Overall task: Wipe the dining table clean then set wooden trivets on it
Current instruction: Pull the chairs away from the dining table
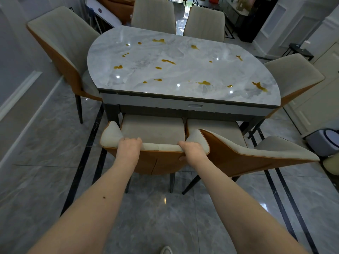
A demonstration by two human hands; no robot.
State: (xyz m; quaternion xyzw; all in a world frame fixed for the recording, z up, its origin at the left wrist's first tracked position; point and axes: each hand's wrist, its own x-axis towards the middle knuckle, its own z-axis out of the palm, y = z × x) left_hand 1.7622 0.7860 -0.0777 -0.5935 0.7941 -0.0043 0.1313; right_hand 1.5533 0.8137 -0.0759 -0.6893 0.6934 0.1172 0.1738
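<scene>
Hands, left hand [129, 146] and right hand [190, 149], grip the backrest of a chair [152, 131] tucked at the stained dining table [183, 70], apparently clearing access before wiping; a cloth comes next, no trivets in sight.

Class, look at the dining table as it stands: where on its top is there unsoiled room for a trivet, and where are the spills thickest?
On the dining table, the widest unsoiled patch is right of centre, bordered by the long central spill, the far-right splash and the near spill. The near-left corner is also bare. Spills crowd the far-left part and the near-right edge.
</scene>
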